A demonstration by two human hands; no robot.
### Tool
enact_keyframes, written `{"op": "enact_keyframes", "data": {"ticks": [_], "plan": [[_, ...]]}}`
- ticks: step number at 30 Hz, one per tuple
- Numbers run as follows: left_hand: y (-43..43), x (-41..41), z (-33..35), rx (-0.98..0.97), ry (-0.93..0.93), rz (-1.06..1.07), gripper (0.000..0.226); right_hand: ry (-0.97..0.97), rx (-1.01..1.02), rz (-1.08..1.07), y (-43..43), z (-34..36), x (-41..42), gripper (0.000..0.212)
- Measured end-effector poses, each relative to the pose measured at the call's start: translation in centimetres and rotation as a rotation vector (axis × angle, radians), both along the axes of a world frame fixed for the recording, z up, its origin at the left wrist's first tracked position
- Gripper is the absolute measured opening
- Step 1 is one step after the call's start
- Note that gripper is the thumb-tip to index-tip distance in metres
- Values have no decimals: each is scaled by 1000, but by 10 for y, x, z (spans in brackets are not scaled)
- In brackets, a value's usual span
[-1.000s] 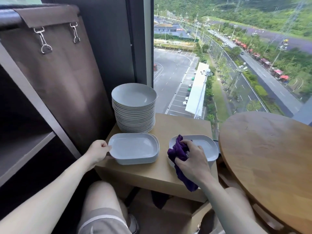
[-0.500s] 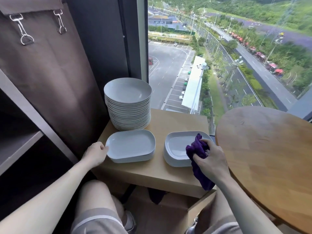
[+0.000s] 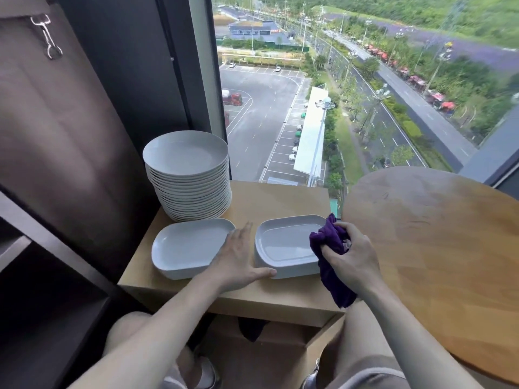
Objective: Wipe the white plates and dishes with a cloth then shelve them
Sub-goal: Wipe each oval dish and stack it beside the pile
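Your left hand (image 3: 238,259) lies flat with the fingers straight and a little spread. It holds nothing. The fingers rest over the right edge of the left dish (image 3: 188,248), and the thumb touches the near corner of the right dish (image 3: 286,242), so the hand sits between the two. Your right hand (image 3: 351,256) is curled around the purple cloth (image 3: 327,241). The bunched part of the cloth is pressed on the right end of the right dish, and its loose end hangs down below your wrist.

Both dishes are white, rectangular with round corners, and stand side by side on the front part of the small wooden table (image 3: 280,197). They are near each other but not touching. I cannot tell if each is one dish or several stacked. Just behind the left dish stands a tall stack of round plates (image 3: 191,189), close to the window.

I judge that you are at the wiping of the right dish, with the left hand there to steady it. All the white ware I can see is on the small table, so I think most of the task is left: the stack of plates and both dishes have to go to the shelf unit (image 3: 14,248) on your left. Which pieces are already wiped, the view does not show. The round wooden table (image 3: 435,234) is on your right.
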State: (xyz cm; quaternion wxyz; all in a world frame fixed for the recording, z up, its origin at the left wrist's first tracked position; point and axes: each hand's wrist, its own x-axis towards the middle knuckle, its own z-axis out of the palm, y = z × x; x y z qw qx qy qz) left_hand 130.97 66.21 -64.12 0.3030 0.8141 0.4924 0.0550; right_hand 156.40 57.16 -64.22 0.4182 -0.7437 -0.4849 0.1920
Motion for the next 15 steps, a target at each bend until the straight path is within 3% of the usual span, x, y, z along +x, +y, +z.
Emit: {"op": "enact_keyframes", "data": {"ticks": [5, 11, 15], "plan": [[24, 30, -14, -112, 85, -52, 151, -101, -15, -8, 26, 14, 23, 46], [37, 28, -24, -61, -31, -25, 128, -319, -155, 69, 68, 9, 26, 47], [42, 27, -27, -81, -52, -22, 129, -549, -361, 108, 88, -8, 12, 49]]}}
